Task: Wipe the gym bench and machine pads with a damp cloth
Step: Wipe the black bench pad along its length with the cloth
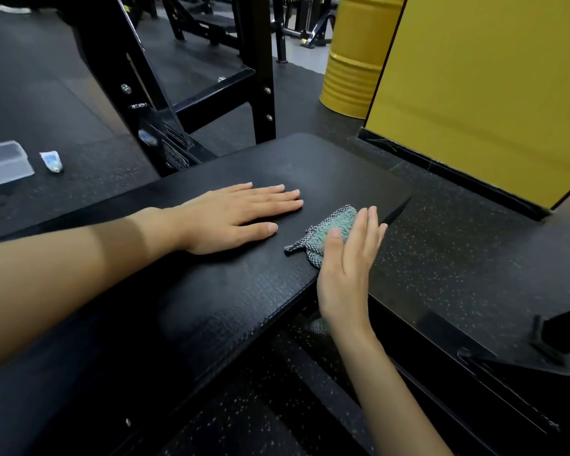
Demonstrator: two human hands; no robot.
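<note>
Left hand lay spread flat on the bench pad, likely bracing the person. Right hand, fingers straight, pressed the cloth against the pad's edge, seemingly to wipe it.

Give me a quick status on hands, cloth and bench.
Left hand flat on bench pad, open. Right hand open, straight fingers against cloth at pad's edge. Tube, clear box on floor, off bench.
</note>
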